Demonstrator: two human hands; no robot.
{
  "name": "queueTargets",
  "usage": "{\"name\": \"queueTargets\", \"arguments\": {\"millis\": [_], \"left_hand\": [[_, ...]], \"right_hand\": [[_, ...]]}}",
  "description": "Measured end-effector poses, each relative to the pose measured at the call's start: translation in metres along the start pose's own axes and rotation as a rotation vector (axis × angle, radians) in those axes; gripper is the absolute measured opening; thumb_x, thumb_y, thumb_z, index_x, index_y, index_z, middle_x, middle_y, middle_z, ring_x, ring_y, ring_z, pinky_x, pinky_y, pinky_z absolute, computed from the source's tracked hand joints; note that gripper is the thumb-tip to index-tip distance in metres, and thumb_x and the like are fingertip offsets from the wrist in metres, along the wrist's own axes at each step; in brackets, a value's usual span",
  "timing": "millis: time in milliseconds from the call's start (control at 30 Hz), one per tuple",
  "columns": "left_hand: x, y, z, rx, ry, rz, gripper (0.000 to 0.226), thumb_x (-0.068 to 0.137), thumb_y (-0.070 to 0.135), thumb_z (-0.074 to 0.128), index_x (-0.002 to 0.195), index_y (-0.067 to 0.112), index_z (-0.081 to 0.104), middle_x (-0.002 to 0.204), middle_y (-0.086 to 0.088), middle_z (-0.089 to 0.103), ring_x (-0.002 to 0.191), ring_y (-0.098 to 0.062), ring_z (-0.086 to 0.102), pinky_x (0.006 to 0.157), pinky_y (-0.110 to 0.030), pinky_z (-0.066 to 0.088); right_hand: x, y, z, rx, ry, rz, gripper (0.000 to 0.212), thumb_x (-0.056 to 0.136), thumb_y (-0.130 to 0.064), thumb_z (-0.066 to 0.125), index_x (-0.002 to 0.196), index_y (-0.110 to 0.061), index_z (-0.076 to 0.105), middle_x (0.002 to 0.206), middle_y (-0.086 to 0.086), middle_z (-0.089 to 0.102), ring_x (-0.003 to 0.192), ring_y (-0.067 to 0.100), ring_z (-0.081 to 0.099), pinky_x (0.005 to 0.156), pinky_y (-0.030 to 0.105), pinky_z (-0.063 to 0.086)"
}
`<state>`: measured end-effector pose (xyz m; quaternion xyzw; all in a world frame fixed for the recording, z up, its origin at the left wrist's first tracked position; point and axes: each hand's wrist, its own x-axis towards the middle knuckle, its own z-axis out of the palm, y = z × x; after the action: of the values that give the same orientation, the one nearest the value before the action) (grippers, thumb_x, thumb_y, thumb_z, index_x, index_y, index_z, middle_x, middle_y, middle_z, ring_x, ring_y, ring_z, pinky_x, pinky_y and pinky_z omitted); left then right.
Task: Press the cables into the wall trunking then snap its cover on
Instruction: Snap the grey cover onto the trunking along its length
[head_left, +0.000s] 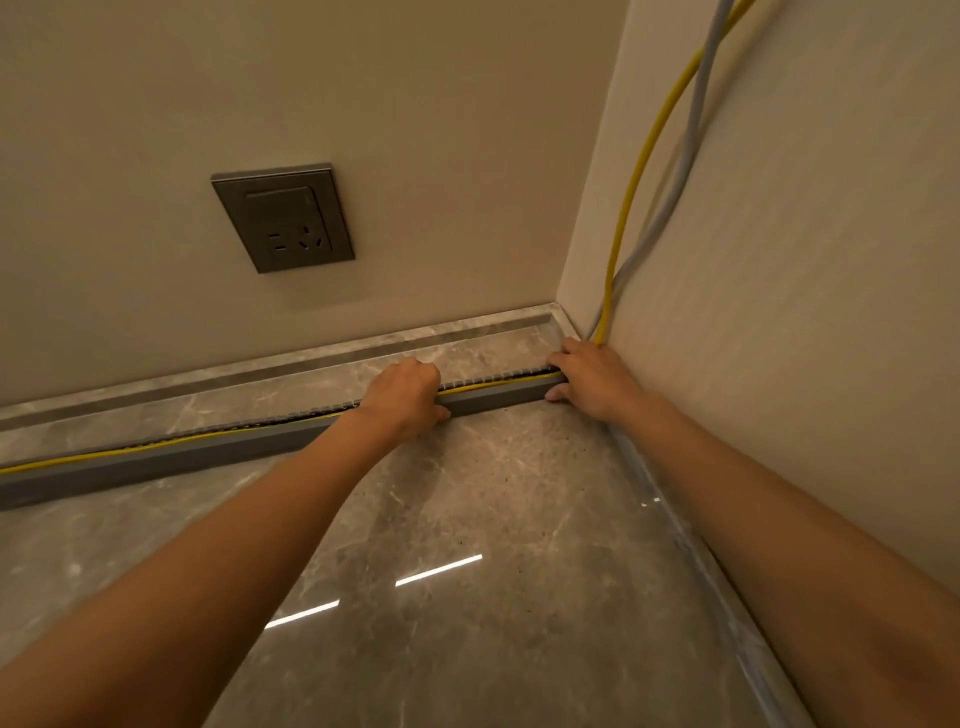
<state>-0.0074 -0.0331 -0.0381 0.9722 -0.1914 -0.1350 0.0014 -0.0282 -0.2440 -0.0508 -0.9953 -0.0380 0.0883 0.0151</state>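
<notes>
Fingers of left hand (402, 395) and right hand (587, 376) curl over the slotted grey plastic trunking (218, 452), pressing; they should seat the thin yellow cable (498, 384) fully below its rim.

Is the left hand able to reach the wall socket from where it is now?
Probably yes. The left hand rests on the trunking, and the socket sits higher on the same wall, with only bare wall between them.
</notes>
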Motion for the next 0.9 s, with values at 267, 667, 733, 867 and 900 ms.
{"name": "queueTargets", "arguments": {"millis": [267, 667, 733, 867, 900], "left_hand": [[0.004, 0.015, -0.015, 0.045, 0.012, 0.131, 0.032, 0.093, 0.030, 0.053, 0.112, 0.004, 0.055, 0.117, -0.018, 0.061, 0.107, -0.032, 0.057, 0.083, -0.039, 0.046], [0.007, 0.017, -0.011, -0.003, 0.028, 0.129, 0.032, 0.090, 0.025, 0.059, 0.112, 0.002, 0.053, 0.120, -0.017, 0.057, 0.109, -0.033, 0.055, 0.086, -0.040, 0.046], [0.007, 0.018, -0.010, 0.002, 0.034, 0.144, 0.033, 0.090, 0.024, 0.060, 0.114, 0.002, 0.053, 0.122, -0.018, 0.057, 0.110, -0.033, 0.055, 0.088, -0.039, 0.046], [0.005, 0.019, -0.009, 0.028, 0.032, 0.187, 0.029, 0.090, 0.022, 0.059, 0.109, 0.001, 0.058, 0.119, -0.017, 0.056, 0.106, -0.031, 0.055, 0.086, -0.038, 0.046], [0.004, 0.020, -0.009, 0.034, 0.032, 0.191, 0.028, 0.090, 0.022, 0.059, 0.109, 0.001, 0.058, 0.118, -0.016, 0.056, 0.105, -0.031, 0.056, 0.086, -0.037, 0.046]], "right_hand": [[-0.001, 0.010, -0.008, 0.168, -0.091, -0.026, 0.032, 0.087, -0.024, 0.060, 0.114, -0.007, 0.060, 0.116, 0.016, 0.062, 0.108, 0.030, 0.055, 0.093, 0.041, 0.045], [-0.003, 0.002, -0.016, -0.173, 0.023, -0.098, 0.030, 0.088, -0.030, 0.057, 0.105, -0.005, 0.058, 0.114, 0.015, 0.064, 0.119, 0.026, 0.044, 0.098, 0.037, 0.033], [-0.005, 0.001, -0.017, -0.176, 0.022, -0.111, 0.029, 0.088, -0.028, 0.058, 0.105, -0.005, 0.056, 0.115, 0.015, 0.063, 0.117, 0.027, 0.045, 0.099, 0.037, 0.034], [-0.010, -0.002, -0.020, -0.108, -0.004, -0.097, 0.030, 0.086, -0.022, 0.062, 0.107, -0.003, 0.051, 0.117, 0.018, 0.059, 0.109, 0.031, 0.052, 0.087, 0.039, 0.043], [-0.011, -0.003, -0.020, -0.102, -0.007, -0.093, 0.031, 0.086, -0.022, 0.062, 0.108, -0.004, 0.050, 0.117, 0.018, 0.059, 0.109, 0.032, 0.053, 0.086, 0.039, 0.044]]}}
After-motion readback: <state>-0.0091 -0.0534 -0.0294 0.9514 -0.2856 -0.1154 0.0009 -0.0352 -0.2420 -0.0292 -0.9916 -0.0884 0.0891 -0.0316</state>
